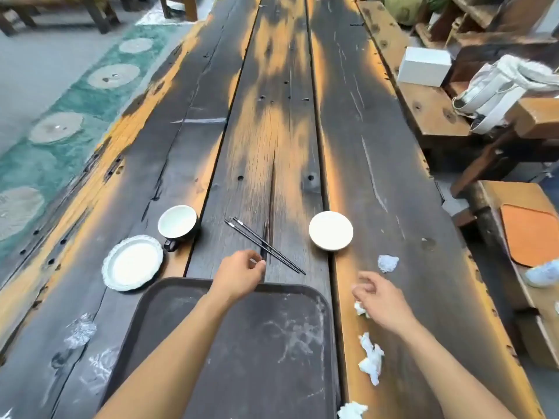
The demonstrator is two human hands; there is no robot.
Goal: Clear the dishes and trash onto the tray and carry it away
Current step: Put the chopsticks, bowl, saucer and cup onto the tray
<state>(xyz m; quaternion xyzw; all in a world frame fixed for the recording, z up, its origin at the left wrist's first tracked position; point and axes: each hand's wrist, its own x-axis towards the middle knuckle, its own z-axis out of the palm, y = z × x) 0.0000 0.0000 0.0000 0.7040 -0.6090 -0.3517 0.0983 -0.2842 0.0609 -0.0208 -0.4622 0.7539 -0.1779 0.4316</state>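
Nearest, low in view: dark brown tray (pixel 230 352), bare and scuffed with whitish marks, flat on the long plank table (pixel 378 182). Both forearms cross above it.

Crumpled white tissue (pixel 352 410) at the tray's near right corner. Second wad (pixel 371 362) just right of the tray. Third, small piece (pixel 360 308) partly hidden under the right hand. Clear crinkled wrapper (pixel 81 330) on the table left of the tray.

Right hand (pixel 382 300): past the tray's right edge, fingers loosely curled, thumb and fingertips directly over the small tissue. Contact cannot be told.

Left hand (pixel 240 272): over the tray's far rim, fingers loosely bent, holding nothing, fingertips just short of the near ends of the black chopsticks (pixel 264 246). These lie as a pair, diagonal, on the centre plank.

White scalloped plate (pixel 132 264): touching or just beside the tray's far left corner. Cup (pixel 178 223), white inside, dark outside, directly beyond the plate. White bowl (pixel 331 230) right of the chopsticks. Bluish-white tissue ball (pixel 387 263) near-right of the bowl.

Far right, off the table: white box (pixel 423 66) on a wooden bench.
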